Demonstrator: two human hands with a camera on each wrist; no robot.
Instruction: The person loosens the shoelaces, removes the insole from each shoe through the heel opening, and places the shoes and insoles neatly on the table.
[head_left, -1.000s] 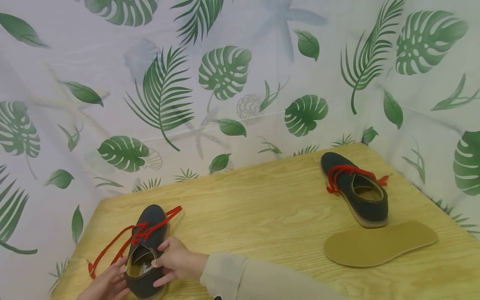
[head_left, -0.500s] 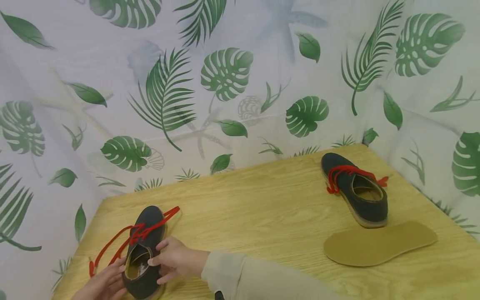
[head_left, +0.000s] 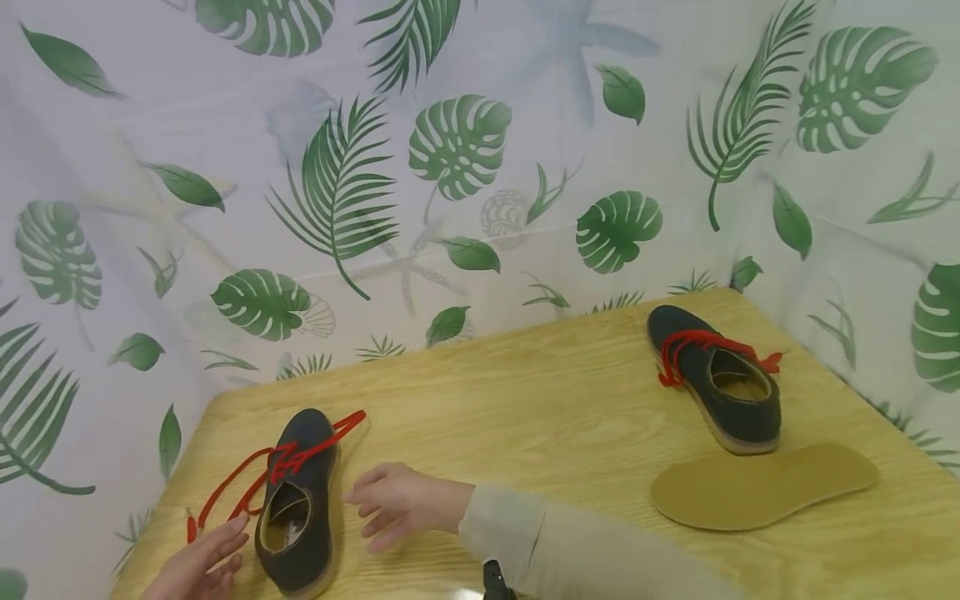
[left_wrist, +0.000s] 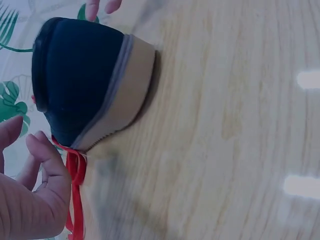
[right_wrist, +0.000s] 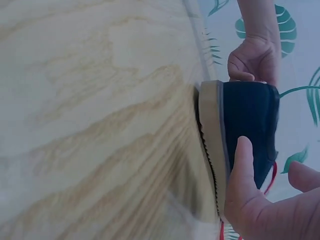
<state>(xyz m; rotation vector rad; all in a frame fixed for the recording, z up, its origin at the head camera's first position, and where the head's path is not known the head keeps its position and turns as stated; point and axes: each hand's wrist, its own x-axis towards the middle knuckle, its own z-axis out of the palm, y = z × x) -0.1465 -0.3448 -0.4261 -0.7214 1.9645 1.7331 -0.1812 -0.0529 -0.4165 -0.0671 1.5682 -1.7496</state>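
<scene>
A dark navy shoe (head_left: pixel 318 492) with loose red laces (head_left: pixel 296 458) stands on the left part of the table, toe pointing away, a pale insole showing inside its opening. Just left of its heel is my left hand (head_left: pixel 202 562), fingers loosely bent and holding nothing. On the shoe's other side my right hand (head_left: pixel 401 504) hovers with relaxed, spread fingers, a small gap from the shoe. In the left wrist view the heel (left_wrist: pixel 85 75) faces the camera above the left thumb and fingers. The right wrist view has the shoe's tan sole (right_wrist: pixel 211 120) flat against the wood.
A matching shoe (head_left: pixel 712 379) with red laces stands at the right rear of the wood-grain table (head_left: pixel 510 417). In front of it lies a flat tan insole (head_left: pixel 765 487). Leaf-print cloth (head_left: pixel 525 167) hangs behind the table and along its sides.
Both hands have let go of the left shoe. The right hand has drawn away to the right, and the left hand has moved slightly off to the left. The far shoe and loose insole stay put.
</scene>
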